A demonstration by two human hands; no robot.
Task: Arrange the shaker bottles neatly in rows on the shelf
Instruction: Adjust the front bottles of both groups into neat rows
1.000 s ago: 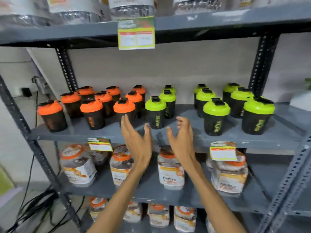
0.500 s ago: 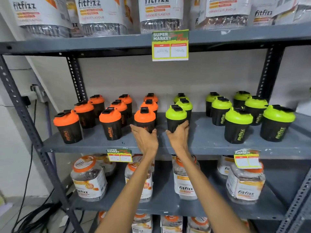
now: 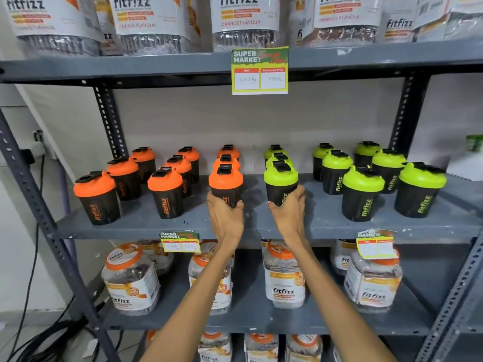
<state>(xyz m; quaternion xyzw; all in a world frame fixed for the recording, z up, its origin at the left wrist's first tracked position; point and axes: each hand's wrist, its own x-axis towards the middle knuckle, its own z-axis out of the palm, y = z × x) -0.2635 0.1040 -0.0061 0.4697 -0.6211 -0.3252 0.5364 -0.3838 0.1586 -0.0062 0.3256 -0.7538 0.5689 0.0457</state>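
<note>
Now, line by line:

Change since 1 second ago: both hands were raised and spread wide before the shelf, touching nothing; each is now wrapped around a bottle.
Change since half a second ago: the fingers had only reached the front bottles; now they curl fully around the black bodies.
Left hand [image 3: 226, 218]: clamped on the orange-lidded shaker [image 3: 226, 184], gripping its lower body from the front.
Right hand [image 3: 288, 214]: clamped on the green-lidded shaker [image 3: 281, 182], thumb on the left side, fingers round the right.
Hands to each other: apart, side by side, a bare strip of shelf between them.
Where the held bottles are: front middle of the middle shelf [image 3: 261, 223], each heading a file of 3 same-coloured lids; whether their bases touch the shelf is hidden by the hands.
Axis: both held shakers stand upright, long axis vertical, lids up, black flip caps on top.
Other bottles: orange-lidded shakers [image 3: 166, 193] fill the left half, green-lidded shakers [image 3: 363, 194] the right, all upright, in loose files running back to the wall.
Writing on bottles: "fitfizz" runs vertically up the black bodies, orange on the left group, green on the right.
Price tag [image 3: 260, 70] on the upper shelf edge: "SUPER MARKET", handwritten "200 Rs" and "100 Rs".
Lower tags [image 3: 179, 242]: same design, handwriting too blurred to read surely.
Jars above [image 3: 243, 19]: "fitfizz", "ORANGE FLAVOUR".
Jars below [image 3: 285, 278]: clear, orange lids, "fitfizz" labels.
</note>
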